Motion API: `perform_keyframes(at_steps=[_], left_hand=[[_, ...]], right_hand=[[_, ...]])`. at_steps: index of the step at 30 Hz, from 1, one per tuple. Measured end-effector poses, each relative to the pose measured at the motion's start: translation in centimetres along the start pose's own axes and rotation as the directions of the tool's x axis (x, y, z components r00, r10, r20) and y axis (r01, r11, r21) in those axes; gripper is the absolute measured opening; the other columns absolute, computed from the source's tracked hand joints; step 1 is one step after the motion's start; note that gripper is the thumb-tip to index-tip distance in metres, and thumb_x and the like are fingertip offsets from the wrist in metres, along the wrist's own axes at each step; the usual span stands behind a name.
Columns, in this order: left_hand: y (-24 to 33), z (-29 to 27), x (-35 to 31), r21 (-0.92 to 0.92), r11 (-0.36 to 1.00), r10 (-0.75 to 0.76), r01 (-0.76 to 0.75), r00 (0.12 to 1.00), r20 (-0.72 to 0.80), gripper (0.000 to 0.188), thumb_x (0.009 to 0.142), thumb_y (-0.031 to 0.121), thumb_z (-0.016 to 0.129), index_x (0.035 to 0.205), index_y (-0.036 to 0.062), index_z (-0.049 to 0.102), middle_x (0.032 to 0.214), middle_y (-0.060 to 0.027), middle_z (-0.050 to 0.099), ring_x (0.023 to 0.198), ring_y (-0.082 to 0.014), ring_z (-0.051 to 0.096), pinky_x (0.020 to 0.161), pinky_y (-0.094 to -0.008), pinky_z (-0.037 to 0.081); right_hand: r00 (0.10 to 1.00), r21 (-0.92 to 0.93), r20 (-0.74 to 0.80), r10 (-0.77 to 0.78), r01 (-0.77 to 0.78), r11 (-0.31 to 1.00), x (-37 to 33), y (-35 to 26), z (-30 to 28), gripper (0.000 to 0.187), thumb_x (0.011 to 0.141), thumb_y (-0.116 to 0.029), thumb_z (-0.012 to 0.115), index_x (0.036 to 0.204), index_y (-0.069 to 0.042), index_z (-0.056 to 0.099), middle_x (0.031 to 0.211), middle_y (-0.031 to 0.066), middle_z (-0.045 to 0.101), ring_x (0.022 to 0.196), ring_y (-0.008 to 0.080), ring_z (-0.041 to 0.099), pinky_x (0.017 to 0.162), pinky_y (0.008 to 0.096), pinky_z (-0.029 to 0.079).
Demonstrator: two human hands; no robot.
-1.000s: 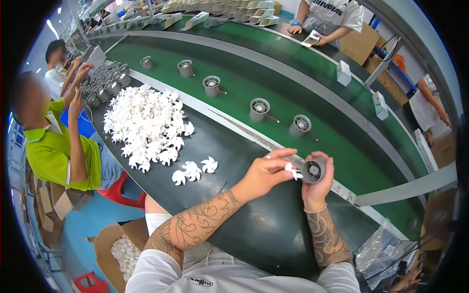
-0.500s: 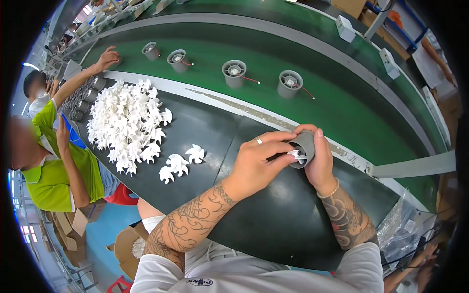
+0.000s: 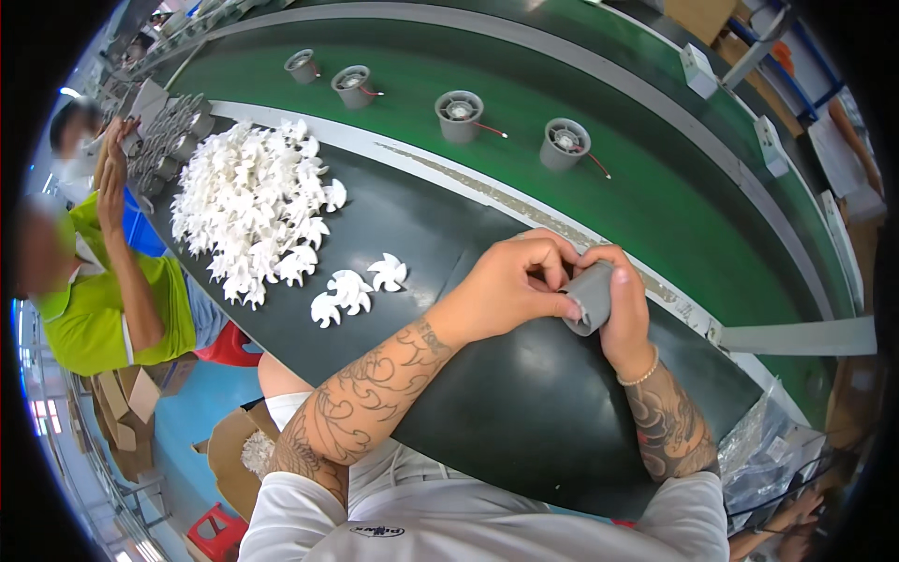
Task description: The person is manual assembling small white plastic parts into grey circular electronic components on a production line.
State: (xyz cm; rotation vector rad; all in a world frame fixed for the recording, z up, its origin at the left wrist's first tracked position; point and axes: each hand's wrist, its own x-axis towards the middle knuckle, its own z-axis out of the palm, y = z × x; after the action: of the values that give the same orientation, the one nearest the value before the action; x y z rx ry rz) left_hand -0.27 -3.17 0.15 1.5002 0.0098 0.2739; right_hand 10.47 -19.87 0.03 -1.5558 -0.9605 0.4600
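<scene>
Over the near dark work surface, my right hand (image 3: 626,304) is wrapped round a grey cup-shaped fan housing (image 3: 592,292), its mouth tilted down and toward my left. My left hand (image 3: 520,286) is closed at the housing's rim, thumb at the mouth and fingers curled over the upper side. The inside of the housing is mostly hidden. To the left lie a few loose white fan wheels (image 3: 352,291) with curved blades, apart from both hands. Beyond them is a big heap of white fan wheels (image 3: 248,206).
On the green conveyor belt (image 3: 674,215) stand several grey fan housings (image 3: 566,142) with red wires. A white rail (image 3: 421,159) divides belt from work surface. At the left, a co-worker in a green shirt (image 3: 112,290) sits by stacked grey housings (image 3: 173,140). Clear plastic bags (image 3: 763,431) lie at right.
The housing in my hands has tilted, so the white fan wheel seen in its mouth is now hidden. My left fingers have curled in more. The co-worker's outstretched arm has drawn back from the belt.
</scene>
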Motion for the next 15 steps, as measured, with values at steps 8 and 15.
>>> perform_keyframes(at_steps=[8, 15], left_hand=[[3.6, -1.1, -1.3, 0.928, 0.370, 0.206, -0.040, 0.978, -0.040, 0.035, 0.074, 0.006, 0.072, 0.109, 0.0053, 0.063, 0.106, -0.0160, 0.060, 0.103, -0.0359, 0.055, 0.089, -0.0434, 0.047], [8.6, -1.7, -5.0, 0.889, 0.452, 0.182, 0.069, 0.969, -0.168, 0.033, 0.080, 0.010, 0.072, 0.112, 0.0041, 0.064, 0.102, -0.0145, 0.062, 0.099, -0.0327, 0.059, 0.084, -0.0423, 0.050]], right_hand=[[0.809, -0.735, -0.380, -0.449, 0.031, 0.678, 1.8, 0.4, -3.0, 0.041, 0.093, -0.011, 0.057, 0.134, -0.004, 0.054, 0.131, 0.0171, 0.050, 0.118, 0.0303, 0.051, 0.101, 0.0392, 0.042], [0.908, -0.903, -0.313, -0.278, -0.194, 0.384, 3.4, 2.9, -2.7, 0.065, 0.087, -0.019, 0.066, 0.147, -0.016, 0.043, 0.146, 0.0252, 0.039, 0.131, 0.0452, 0.040, 0.110, 0.0483, 0.033]])
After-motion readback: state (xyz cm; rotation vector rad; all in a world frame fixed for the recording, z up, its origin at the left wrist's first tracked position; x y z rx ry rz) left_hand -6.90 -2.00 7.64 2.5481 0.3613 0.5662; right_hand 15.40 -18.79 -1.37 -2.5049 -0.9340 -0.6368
